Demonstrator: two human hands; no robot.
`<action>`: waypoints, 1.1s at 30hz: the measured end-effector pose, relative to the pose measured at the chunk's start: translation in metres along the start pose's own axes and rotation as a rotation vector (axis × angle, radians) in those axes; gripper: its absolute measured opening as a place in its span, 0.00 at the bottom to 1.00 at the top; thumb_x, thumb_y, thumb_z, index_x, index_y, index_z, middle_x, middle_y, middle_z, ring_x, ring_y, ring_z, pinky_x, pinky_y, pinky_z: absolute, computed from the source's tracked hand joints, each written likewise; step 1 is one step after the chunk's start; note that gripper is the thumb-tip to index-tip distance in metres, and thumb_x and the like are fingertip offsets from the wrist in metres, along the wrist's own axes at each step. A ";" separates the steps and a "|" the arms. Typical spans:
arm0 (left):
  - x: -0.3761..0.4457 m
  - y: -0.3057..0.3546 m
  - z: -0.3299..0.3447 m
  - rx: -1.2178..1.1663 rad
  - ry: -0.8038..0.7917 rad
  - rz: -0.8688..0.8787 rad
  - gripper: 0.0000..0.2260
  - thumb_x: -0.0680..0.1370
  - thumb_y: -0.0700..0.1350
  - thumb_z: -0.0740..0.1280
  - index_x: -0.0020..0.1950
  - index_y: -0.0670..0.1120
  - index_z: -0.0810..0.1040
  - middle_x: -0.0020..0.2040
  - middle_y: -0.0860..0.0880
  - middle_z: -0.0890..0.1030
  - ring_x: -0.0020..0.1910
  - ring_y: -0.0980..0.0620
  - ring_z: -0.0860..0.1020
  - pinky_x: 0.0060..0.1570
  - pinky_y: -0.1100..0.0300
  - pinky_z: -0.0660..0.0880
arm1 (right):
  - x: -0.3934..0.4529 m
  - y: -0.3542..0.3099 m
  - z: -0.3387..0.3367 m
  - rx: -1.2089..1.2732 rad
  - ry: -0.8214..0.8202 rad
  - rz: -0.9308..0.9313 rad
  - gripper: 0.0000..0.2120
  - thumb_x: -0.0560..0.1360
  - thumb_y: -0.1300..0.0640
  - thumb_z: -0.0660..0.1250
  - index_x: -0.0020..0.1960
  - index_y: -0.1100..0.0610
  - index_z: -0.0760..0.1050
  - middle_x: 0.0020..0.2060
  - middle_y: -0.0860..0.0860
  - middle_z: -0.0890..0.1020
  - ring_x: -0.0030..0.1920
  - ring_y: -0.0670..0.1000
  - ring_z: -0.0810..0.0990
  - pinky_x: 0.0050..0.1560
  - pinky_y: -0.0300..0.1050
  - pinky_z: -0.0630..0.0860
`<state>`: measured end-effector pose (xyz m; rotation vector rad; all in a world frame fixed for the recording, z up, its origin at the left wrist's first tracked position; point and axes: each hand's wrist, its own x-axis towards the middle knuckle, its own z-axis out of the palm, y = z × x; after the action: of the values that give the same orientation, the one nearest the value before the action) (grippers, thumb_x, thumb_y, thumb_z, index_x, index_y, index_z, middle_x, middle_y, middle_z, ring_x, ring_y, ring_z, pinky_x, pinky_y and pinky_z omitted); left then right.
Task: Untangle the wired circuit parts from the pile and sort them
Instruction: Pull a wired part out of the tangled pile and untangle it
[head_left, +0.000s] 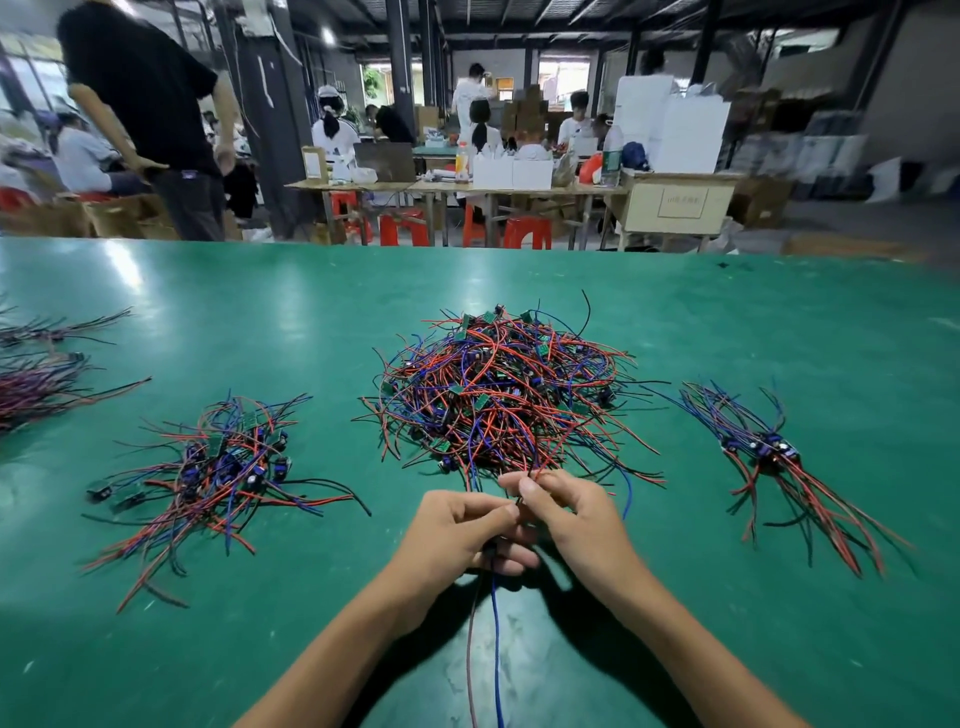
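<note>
On a green worktable (675, 322) in a busy workshop, the tangled pile (498, 395) of red, blue and black wired circuit parts lies mid-table, with sorted bundles to its left (218, 467) and right (763, 452). Just below the pile, the left hand (457, 535) and right hand (571, 519) meet, their curled fingers pinching 1 part's wires, 2 leads (493, 649) trailing toward the person. The parts look light, with limp wires that snag easily, so gripping near the small board and easing slowly seems wisest.

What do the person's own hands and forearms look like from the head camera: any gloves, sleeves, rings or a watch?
Both are bare. The left hand and right hand wear no gloves, and no rings show. Both forearms are uncovered right to the picture's bottom edge: no sleeves, watch or wrist strap in view.
</note>
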<state>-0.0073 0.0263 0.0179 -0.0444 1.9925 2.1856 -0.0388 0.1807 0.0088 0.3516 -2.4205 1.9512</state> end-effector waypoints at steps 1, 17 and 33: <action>0.000 -0.001 0.000 -0.009 0.013 0.003 0.08 0.82 0.38 0.66 0.53 0.37 0.84 0.47 0.35 0.85 0.37 0.46 0.85 0.41 0.58 0.83 | -0.001 0.000 0.002 -0.052 -0.009 -0.009 0.11 0.82 0.58 0.64 0.52 0.50 0.85 0.46 0.45 0.87 0.49 0.45 0.83 0.57 0.45 0.79; -0.007 -0.005 0.007 0.105 -0.082 0.051 0.10 0.80 0.38 0.68 0.46 0.34 0.86 0.39 0.36 0.85 0.34 0.46 0.85 0.33 0.61 0.80 | 0.000 -0.001 0.017 -0.119 0.243 0.083 0.15 0.81 0.60 0.56 0.40 0.51 0.76 0.37 0.46 0.82 0.34 0.47 0.79 0.41 0.45 0.72; -0.011 0.004 -0.007 0.056 -0.253 0.024 0.08 0.77 0.44 0.70 0.50 0.42 0.87 0.44 0.38 0.86 0.36 0.45 0.86 0.36 0.60 0.79 | 0.011 -0.011 -0.021 0.780 0.051 0.377 0.13 0.83 0.53 0.57 0.44 0.53 0.76 0.39 0.51 0.86 0.31 0.47 0.79 0.34 0.41 0.75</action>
<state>0.0025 0.0176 0.0226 0.2518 1.9186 2.0317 -0.0504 0.1971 0.0256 -0.1798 -1.6714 2.9614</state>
